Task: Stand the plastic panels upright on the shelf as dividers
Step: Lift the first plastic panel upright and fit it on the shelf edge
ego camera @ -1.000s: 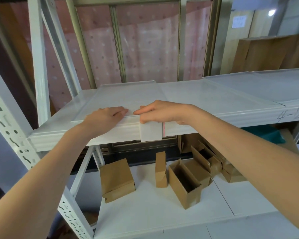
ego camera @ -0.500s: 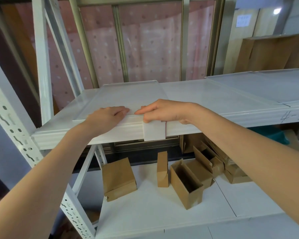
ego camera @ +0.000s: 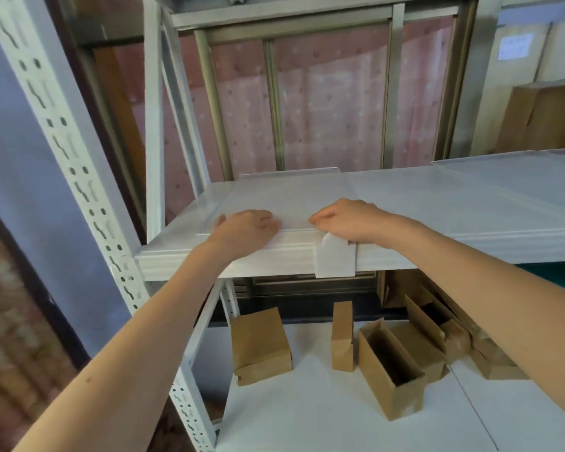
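A translucent white plastic panel [ego camera: 291, 194] lies flat on the left part of the white metal shelf [ego camera: 437, 203]. My left hand [ego camera: 245, 226] rests at its near edge with fingers curled onto it. My right hand [ego camera: 349, 220] lies on the same edge a little to the right, fingers bent over the rim. A white plastic tab [ego camera: 335, 257] hangs down over the shelf's front lip just under my right hand. A second flat panel [ego camera: 519, 177] lies on the shelf at the right.
Perforated white uprights [ego camera: 72, 164] frame the rack at the left. On the lower shelf [ego camera: 323, 419] stand several small brown cardboard boxes [ego camera: 388, 370], some open. A window with a pink curtain [ego camera: 323, 102] is behind the shelf. Large cardboard [ego camera: 542, 115] leans at the far right.
My view has tilted up and shifted right, so the shelf sits lower in frame. My hands have drawn apart along the panel's near edge, and the left fingers have curled more.
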A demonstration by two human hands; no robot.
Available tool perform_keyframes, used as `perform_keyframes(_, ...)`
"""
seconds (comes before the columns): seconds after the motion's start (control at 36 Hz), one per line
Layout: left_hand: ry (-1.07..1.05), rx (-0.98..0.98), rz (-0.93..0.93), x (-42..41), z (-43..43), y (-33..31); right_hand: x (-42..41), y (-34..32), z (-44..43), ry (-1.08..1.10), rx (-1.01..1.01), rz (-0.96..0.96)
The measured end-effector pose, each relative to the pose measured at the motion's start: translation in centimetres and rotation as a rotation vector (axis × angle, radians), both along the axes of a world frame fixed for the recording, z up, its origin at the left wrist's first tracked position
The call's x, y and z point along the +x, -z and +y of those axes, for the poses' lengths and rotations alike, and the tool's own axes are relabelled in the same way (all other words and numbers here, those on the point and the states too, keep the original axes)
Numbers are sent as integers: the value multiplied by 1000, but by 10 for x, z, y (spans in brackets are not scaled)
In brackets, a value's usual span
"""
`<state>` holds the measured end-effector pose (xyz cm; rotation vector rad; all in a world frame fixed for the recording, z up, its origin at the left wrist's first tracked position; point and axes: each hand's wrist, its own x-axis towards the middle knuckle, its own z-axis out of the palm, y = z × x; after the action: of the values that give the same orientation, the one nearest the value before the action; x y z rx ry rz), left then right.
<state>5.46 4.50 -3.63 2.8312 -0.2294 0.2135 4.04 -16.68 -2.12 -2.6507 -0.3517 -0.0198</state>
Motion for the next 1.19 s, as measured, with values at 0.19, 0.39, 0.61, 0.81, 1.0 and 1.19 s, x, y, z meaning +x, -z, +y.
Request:
perform_keyframes(0.19, -316, -22, 52, 1, 26, -4, -8, -16, 10, -45, -88, 15)
perform_keyframes(0.39, -332, -837, -72, -1, 29, -26, -14, -20, 32, -58, -243, 7)
perform_keyframes(0.61, -408, -1784, 81, -11, 56, -30, -14, -14, 33, 5, -284, -78)
perform_keyframes(0.81, -117, -1924, 108, -35, 21, -43, -23, -14, 40, 121, -368, -277)
perform_keyframes(1.0, 404, -1350, 48, -58, -15, -64, -35, -57, 36, 228, -345, -387)
perform_keyframes(1.19, 314, -534, -75, -55, -48, -35, -47, -89, 43, 277, -84, -339)
